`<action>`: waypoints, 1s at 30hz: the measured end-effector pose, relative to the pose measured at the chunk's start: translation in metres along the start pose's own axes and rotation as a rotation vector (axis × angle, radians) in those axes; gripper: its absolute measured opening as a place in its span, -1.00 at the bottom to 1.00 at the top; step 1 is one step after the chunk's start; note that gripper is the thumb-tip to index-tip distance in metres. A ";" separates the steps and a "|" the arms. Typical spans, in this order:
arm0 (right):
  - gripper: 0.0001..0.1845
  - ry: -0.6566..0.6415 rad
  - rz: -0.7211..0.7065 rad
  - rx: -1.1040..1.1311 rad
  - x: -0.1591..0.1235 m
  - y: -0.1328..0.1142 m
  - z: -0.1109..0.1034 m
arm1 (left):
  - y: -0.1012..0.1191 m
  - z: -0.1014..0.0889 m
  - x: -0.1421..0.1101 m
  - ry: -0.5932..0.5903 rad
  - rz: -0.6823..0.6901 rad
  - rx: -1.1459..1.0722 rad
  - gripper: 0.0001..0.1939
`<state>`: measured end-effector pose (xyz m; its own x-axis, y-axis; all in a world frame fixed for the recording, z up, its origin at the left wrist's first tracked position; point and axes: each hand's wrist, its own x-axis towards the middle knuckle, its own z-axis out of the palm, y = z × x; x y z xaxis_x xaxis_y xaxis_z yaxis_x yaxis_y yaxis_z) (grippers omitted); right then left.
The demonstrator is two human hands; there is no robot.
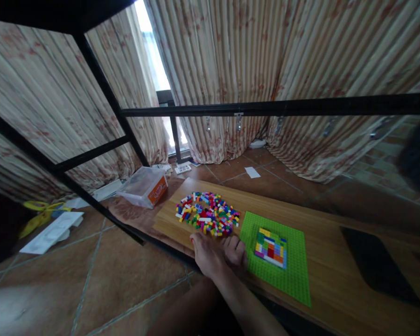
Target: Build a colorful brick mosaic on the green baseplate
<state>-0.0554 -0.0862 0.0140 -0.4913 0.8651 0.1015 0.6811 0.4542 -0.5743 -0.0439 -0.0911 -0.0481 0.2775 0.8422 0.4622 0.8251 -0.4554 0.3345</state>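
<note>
My right hand [207,254] reaches over the front of the wooden board [322,233], its forearm crossing in front of my other hand. Thumb and finger are pinched together, with a small red toy brick [192,240] showing at the tips. Just right of it, my left hand [235,251] rests with curled fingers near the green baseplate [296,252]; whatever it holds is hidden. Beyond both hands spreads a loose pile of coloured toy bricks [215,213]. On the baseplate sits a roughly square, multicoloured brick build [271,249].
A clear plastic box [140,186] with an orange label stands left of the pile. Farther right on the board lies a flat dark panel [378,263]. Black metal bars [231,110] cross in front of the curtains. White trays [52,233] lie on the tiled floor.
</note>
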 end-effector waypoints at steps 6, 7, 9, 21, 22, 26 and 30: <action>-0.68 0.021 0.023 0.021 0.002 0.003 0.005 | -0.001 0.003 -0.001 0.034 0.001 0.027 -0.84; -0.69 0.027 0.026 0.027 0.003 0.003 0.006 | -0.001 0.002 0.000 0.037 0.004 0.035 -0.85; -0.71 0.045 0.036 0.039 0.005 0.002 0.008 | 0.000 0.000 0.001 0.041 0.014 0.058 -0.86; -0.47 0.436 0.358 0.085 -0.024 0.028 0.022 | -0.002 -0.004 0.002 -0.042 0.009 0.025 -0.89; -0.46 0.451 0.361 0.086 -0.024 0.030 0.022 | -0.002 -0.003 0.002 -0.055 0.010 0.022 -0.90; -0.51 0.471 0.320 0.095 -0.023 0.031 0.024 | -0.002 -0.001 0.001 -0.102 0.010 0.022 -0.92; -0.63 0.444 0.275 0.095 -0.027 0.026 0.020 | -0.002 -0.001 0.000 -0.126 0.016 -0.010 -0.93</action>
<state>-0.0351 -0.1015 -0.0200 -0.0102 0.9659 0.2589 0.6904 0.1941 -0.6969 -0.0464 -0.0903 -0.0482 0.3510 0.8640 0.3610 0.8153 -0.4716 0.3361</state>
